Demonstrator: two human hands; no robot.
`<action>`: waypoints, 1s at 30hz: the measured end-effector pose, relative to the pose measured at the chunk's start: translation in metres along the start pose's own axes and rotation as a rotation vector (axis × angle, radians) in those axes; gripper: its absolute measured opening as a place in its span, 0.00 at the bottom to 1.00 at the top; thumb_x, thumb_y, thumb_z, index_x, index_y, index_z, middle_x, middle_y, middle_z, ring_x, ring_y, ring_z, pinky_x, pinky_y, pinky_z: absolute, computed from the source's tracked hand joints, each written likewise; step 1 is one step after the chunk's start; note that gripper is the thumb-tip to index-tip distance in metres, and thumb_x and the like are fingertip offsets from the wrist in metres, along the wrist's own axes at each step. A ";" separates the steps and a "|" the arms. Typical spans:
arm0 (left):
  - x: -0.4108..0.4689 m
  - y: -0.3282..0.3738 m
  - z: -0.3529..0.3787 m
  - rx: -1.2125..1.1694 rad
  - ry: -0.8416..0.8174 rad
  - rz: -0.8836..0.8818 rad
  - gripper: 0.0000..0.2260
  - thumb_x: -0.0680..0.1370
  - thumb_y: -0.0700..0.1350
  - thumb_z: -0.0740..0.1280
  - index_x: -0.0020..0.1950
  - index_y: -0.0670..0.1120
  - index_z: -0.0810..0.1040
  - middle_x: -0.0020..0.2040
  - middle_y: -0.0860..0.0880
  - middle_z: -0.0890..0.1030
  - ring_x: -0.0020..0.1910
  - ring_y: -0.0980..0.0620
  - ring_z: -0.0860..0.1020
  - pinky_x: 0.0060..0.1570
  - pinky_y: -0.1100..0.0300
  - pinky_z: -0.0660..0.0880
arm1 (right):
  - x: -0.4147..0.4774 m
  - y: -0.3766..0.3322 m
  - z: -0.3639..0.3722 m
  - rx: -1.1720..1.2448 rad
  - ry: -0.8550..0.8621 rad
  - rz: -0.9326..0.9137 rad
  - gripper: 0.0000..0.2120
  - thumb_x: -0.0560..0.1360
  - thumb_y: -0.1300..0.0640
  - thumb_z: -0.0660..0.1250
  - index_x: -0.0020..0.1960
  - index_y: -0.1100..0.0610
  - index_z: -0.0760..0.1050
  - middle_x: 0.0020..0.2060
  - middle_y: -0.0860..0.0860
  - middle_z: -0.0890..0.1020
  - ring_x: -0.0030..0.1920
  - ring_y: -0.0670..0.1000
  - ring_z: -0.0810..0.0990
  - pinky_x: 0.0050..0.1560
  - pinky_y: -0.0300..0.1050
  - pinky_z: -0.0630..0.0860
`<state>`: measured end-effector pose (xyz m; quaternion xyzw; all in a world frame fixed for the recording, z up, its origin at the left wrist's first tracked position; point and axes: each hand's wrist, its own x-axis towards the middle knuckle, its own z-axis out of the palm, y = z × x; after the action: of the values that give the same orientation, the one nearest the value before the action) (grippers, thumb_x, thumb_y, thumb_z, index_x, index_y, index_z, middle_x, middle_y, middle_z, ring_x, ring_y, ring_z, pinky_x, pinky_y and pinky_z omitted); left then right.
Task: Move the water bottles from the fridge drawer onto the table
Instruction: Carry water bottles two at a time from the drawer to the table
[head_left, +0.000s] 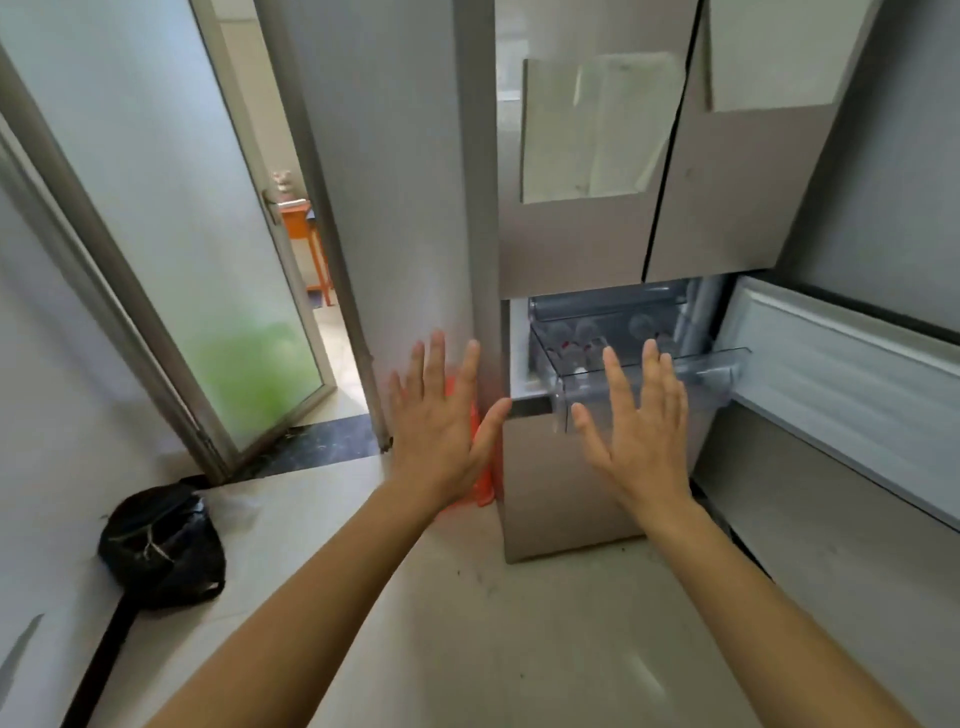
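Both hands splayed and empty: right hand (644, 431) hovers before the open drawer (719, 375), bottles (574, 340) just beyond it inside; left hand (441, 415) hangs left of the drawer.

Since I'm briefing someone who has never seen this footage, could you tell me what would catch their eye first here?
Two bare hands, the left hand and the right hand, are held out at mid frame with fingers straight and spread. Behind the right one, a clear fridge drawer stands pulled out, with water bottles inside. A black bag sits at lower left by the wall.
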<state>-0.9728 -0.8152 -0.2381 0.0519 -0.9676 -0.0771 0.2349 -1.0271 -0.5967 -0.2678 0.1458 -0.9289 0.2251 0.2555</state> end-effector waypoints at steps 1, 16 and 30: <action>0.017 0.009 0.020 -0.009 -0.013 0.018 0.33 0.78 0.70 0.38 0.80 0.58 0.44 0.81 0.47 0.40 0.80 0.45 0.38 0.76 0.39 0.42 | 0.011 0.018 0.006 -0.027 -0.001 0.016 0.35 0.80 0.36 0.53 0.82 0.49 0.49 0.81 0.57 0.43 0.80 0.58 0.40 0.78 0.60 0.44; 0.263 0.132 0.229 -0.148 -0.321 0.232 0.34 0.78 0.72 0.41 0.79 0.59 0.37 0.78 0.50 0.27 0.77 0.47 0.29 0.73 0.41 0.36 | 0.184 0.226 0.053 -0.187 -0.092 0.300 0.35 0.79 0.33 0.49 0.81 0.46 0.48 0.80 0.59 0.46 0.80 0.59 0.45 0.78 0.59 0.49; 0.341 0.161 0.372 0.083 -0.652 -0.081 0.35 0.80 0.67 0.52 0.81 0.55 0.42 0.81 0.40 0.44 0.79 0.38 0.44 0.75 0.37 0.50 | 0.327 0.376 0.192 -0.083 -0.645 0.067 0.31 0.81 0.36 0.52 0.80 0.48 0.55 0.78 0.60 0.58 0.78 0.61 0.55 0.73 0.58 0.63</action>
<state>-1.4569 -0.6576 -0.3840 0.0724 -0.9913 -0.0592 -0.0925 -1.5210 -0.4207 -0.3681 0.1685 -0.9746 0.1375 -0.0537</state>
